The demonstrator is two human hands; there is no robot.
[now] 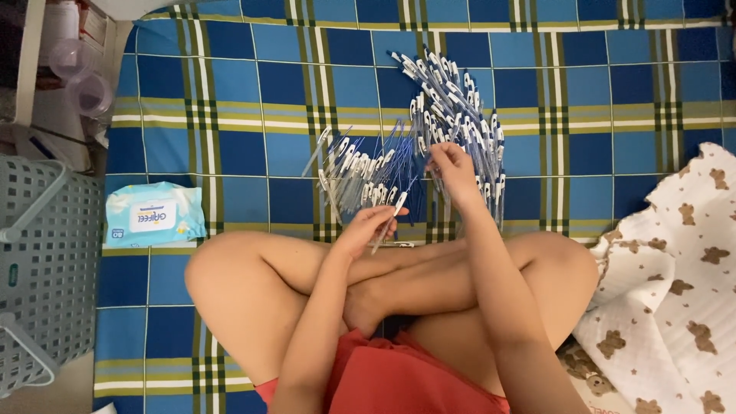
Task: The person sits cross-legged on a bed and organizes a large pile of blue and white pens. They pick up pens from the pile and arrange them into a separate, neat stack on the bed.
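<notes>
We hold one pen [389, 218] pinched in our left hand [366, 228], its long axis tilted toward one o'clock, while our right hand [452, 165], fingers closed, picks at the pen pile [452, 115] at twelve o'clock on the plaid sheet [253, 92].

At your frame's left you have a grey basket [38, 261] and a wipes pack [153, 213]; a bear-print cloth [675, 284] lies lower right.
</notes>
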